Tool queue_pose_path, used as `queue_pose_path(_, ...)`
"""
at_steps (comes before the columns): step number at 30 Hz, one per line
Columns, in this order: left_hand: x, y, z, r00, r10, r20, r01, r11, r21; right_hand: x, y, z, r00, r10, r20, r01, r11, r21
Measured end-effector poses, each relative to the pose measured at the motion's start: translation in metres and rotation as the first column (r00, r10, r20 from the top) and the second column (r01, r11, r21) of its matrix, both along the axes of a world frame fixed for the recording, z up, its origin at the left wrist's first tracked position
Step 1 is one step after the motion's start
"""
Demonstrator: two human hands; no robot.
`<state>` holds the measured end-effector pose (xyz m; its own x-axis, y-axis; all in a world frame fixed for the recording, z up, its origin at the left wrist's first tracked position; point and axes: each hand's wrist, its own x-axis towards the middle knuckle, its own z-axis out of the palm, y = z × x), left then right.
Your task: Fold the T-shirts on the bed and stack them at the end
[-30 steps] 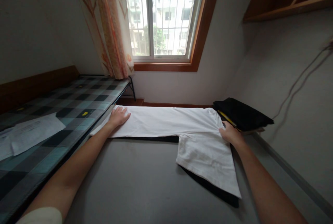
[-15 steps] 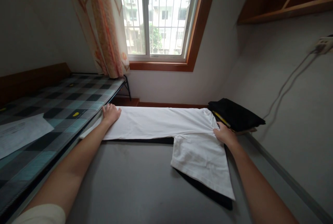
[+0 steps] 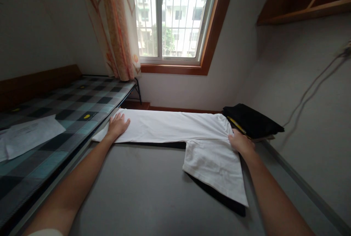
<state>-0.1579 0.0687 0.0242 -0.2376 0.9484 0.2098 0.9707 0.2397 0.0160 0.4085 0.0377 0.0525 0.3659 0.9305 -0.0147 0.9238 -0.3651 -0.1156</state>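
Note:
A white T-shirt (image 3: 170, 126) lies folded lengthwise across the grey tabletop (image 3: 148, 185), one sleeve (image 3: 212, 168) pointing toward me. Black fabric (image 3: 219, 195) shows from beneath its lower edge and under the sleeve. My left hand (image 3: 118, 124) rests flat on the shirt's left end with its fingers spread. At the shoulder end on the right, my right hand (image 3: 241, 141) pinches the shirt, and creases run out from that grip. The tips of the right fingers are partly hidden by the hand and cloth.
A dark folded stack (image 3: 251, 121) sits at the back right against the wall. To the left is a checked mattress (image 3: 104, 99) with a paper sheet (image 3: 30, 133) on it. A window (image 3: 175, 16) and a patterned curtain (image 3: 115, 27) are behind. A wooden shelf (image 3: 304, 13) hangs upper right.
My left hand has slid slightly down from the shirt's top edge and its fingers have spread flat. My right hand keeps its grip at the shoulder. The view has shifted slightly left.

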Motion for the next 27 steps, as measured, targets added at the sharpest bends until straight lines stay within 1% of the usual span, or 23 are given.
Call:
queue_pose_path(1, 0.001, -0.002, 0.001, 1.0, -0.021, -0.003, 0.021, 1.0, 0.006, -0.005, -0.003, 0.002, 0.999, -0.002, 0.04, 0.001, 1.0, 0.023)
queue_pose_path(3, 0.005, -0.005, 0.002, 0.996, -0.084, -0.006, 0.084, 0.996, 0.014, -0.016, -0.008, 0.006, 0.988, 0.018, 0.155, -0.041, 0.989, 0.145)
queue_pose_path(4, 0.007, -0.006, 0.003, 0.992, -0.122, -0.005, 0.122, 0.992, 0.013, -0.021, -0.009, 0.006, 0.977, 0.051, 0.209, -0.097, 0.971, 0.22)
queue_pose_path(6, 0.012, -0.007, 0.003, 0.982, -0.191, 0.004, 0.191, 0.982, 0.008, -0.033, -0.009, 0.003, 0.947, 0.17, 0.274, -0.258, 0.908, 0.329)
queue_pose_path(8, 0.015, -0.006, 0.002, 0.974, -0.225, 0.013, 0.225, 0.974, 0.008, -0.041, -0.005, -0.005, 0.905, 0.327, 0.272, -0.408, 0.846, 0.343)
queue_pose_path(9, 0.017, -0.005, 0.001, 0.975, -0.222, 0.013, 0.222, 0.975, 0.013, -0.044, -0.003, -0.01, 0.885, 0.389, 0.256, -0.457, 0.83, 0.319)
queue_pose_path(10, 0.017, -0.004, 0.001, 0.979, -0.203, 0.01, 0.202, 0.979, 0.024, -0.047, 0.0, -0.015, 0.87, 0.432, 0.237, -0.487, 0.827, 0.28)
queue_pose_path(13, 0.012, 0.004, 0.001, 0.996, -0.087, 0.003, 0.087, 0.995, 0.055, -0.049, 0.005, -0.028, 0.86, 0.478, 0.18, -0.504, 0.852, 0.14)
queue_pose_path(15, 0.003, 0.014, 0.003, 1.0, -0.03, 0.01, 0.029, 0.998, 0.057, -0.048, 0.006, -0.031, 0.864, 0.475, 0.168, -0.494, 0.864, 0.096)
queue_pose_path(16, -0.002, 0.02, 0.004, 1.0, -0.026, 0.012, 0.025, 0.998, 0.052, -0.047, 0.007, -0.032, 0.864, 0.474, 0.168, -0.492, 0.866, 0.088)
queue_pose_path(19, -0.017, 0.039, 0.008, 0.996, -0.087, -0.003, 0.087, 0.996, 0.001, -0.045, 0.007, -0.032, 0.867, 0.471, 0.165, -0.488, 0.868, 0.087)
queue_pose_path(22, -0.026, 0.054, 0.011, 0.986, -0.162, -0.026, 0.16, 0.985, -0.065, -0.044, 0.008, -0.031, 0.868, 0.471, 0.155, -0.488, 0.868, 0.091)
queue_pose_path(24, -0.027, 0.06, 0.014, 0.984, -0.164, -0.066, 0.159, 0.985, -0.073, -0.044, 0.008, -0.032, 0.867, 0.476, 0.149, -0.492, 0.865, 0.097)
queue_pose_path(27, -0.022, 0.064, 0.02, 0.972, -0.153, -0.178, 0.139, 0.986, -0.088, -0.043, 0.008, -0.032, 0.865, 0.481, 0.143, -0.497, 0.861, 0.111)
